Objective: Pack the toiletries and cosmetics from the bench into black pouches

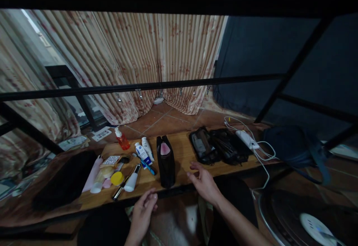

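Observation:
A black pouch [167, 169] stands upright near the front edge of the wooden board [183, 153], with something pink [165, 148] showing at its top. Left of and below it, my left hand [143, 213] hovers at the board's edge, fingers loosely curled and nothing visible in them. My right hand [206, 183] is to the pouch's right, fingers spread and empty. Neither hand touches the pouch. Two white tubes [143, 153], a blue-handled item [148, 167] and a white bottle [132, 179] lie to its left.
Further left are a yellow-lidded jar [117, 178], a red pump bottle [122, 140], a pink bottle [92, 175] and a black fuzzy item [67, 180]. Black mesh bags [204, 145] and a white power strip [247, 139] with cables lie right. A dark metal bar [179, 85] crosses behind.

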### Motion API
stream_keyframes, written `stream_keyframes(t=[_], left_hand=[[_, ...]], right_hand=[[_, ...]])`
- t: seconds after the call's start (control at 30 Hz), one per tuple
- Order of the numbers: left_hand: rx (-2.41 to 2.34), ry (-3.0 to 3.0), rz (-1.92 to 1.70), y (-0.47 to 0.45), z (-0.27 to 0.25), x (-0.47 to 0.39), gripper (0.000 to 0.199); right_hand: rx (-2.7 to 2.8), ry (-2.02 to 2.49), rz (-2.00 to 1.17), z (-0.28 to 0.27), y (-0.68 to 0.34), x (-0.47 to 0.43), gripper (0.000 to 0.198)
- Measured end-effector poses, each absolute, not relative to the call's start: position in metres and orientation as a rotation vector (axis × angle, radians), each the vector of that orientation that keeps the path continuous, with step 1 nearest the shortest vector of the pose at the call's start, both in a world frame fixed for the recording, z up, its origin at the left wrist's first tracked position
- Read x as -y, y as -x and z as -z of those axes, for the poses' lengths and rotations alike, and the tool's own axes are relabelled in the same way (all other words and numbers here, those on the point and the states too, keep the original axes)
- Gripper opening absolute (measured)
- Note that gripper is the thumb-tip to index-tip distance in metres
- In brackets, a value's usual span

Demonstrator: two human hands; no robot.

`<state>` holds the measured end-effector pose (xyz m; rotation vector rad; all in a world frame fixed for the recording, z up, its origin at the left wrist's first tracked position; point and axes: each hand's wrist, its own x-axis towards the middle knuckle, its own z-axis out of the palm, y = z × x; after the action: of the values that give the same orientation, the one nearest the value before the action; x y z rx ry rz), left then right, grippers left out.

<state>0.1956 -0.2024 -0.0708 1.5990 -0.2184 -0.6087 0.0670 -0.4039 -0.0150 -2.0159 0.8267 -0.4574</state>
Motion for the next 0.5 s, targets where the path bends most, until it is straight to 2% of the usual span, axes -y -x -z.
stream_keyframes(t=[0.2, 0.5], left_hand=[[0.281, -1.655, 0.715, -0.163, 0.100, 0.183, 0.052], [0.492, -1.741, 0.645, -0.148, 0.127, 0.173, 0.039]], right_hand=[[-0.755, 1.997, 0.426, 0.039, -0.025, 0.410, 0.038], [-0.649, 2.061, 0.372, 0.033, -0.015, 0.429, 0.040]])
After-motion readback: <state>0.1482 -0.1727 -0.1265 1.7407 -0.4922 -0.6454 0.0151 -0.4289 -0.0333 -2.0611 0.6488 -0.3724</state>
